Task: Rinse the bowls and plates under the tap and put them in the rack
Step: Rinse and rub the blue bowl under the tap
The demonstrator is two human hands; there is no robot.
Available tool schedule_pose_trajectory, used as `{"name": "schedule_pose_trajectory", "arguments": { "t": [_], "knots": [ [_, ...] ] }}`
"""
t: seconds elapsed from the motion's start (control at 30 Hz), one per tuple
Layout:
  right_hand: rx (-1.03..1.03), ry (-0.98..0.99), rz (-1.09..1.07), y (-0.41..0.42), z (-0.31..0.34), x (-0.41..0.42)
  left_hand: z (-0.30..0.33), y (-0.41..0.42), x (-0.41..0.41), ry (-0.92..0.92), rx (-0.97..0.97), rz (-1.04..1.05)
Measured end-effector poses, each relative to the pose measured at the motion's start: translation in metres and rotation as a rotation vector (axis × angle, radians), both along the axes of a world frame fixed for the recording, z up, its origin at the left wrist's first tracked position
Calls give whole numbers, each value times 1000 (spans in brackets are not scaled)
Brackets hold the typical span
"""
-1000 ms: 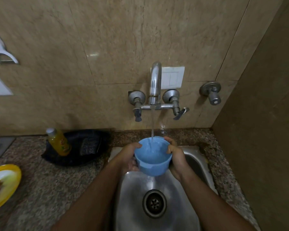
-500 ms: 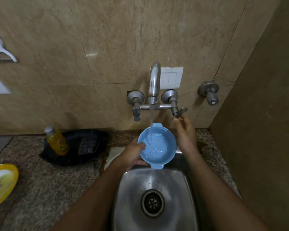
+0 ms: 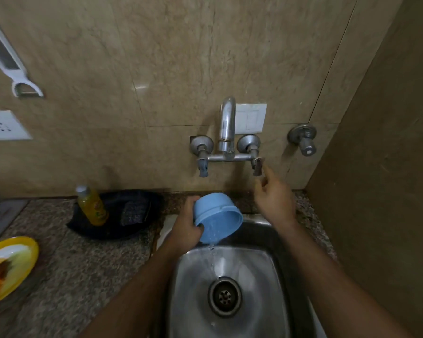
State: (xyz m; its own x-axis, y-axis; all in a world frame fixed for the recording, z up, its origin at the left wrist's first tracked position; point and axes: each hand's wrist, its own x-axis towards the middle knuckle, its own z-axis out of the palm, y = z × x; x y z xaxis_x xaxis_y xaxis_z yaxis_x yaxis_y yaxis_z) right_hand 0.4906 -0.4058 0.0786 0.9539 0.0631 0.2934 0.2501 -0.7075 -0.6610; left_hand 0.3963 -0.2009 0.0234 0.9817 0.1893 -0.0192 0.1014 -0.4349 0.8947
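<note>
A beige stone-tiled wall rises behind a speckled granite counter with a steel sink set into it at the right, close to a brown side wall.

Over the far edge of the sink, the left hand grips a blue plastic bowl, fingers curled round its rim and thumb side on its outer wall. The bowl is tipped with its mouth facing down and toward the near side, and a thin trickle of water falls from its lower rim into the basin, landing just beyond the round drain.

The right hand is raised to the right of the bowl, fingers loosely bent, with a fingertip touching the right lever of the wall-mounted tap. It pinches nothing that can be made out. No stream runs from the spout. The left lever hangs down on its own.

Behind the tap is a white switch plate, and to the right a separate round valve. Left of the sink, a black tray against the wall holds a yellow soap bottle and a dark scrub pad. At the near left edge lies a yellow plate with orange food stains. On the wall far left hang a white peeler and a white socket.
</note>
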Motion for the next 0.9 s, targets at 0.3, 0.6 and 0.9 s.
{"name": "schedule_pose_trajectory", "arguments": {
  "t": [0.3,0.6,0.9],
  "knots": [
    [55,323,422,13,-29,-79,29,5,-36,-242,178,-88],
    [-53,117,308,28,-18,-106,56,27,-59,126,-531,-216],
    [49,58,488,25,-1,-125,66,34,-73,-10,-680,-24]
  ]
}}
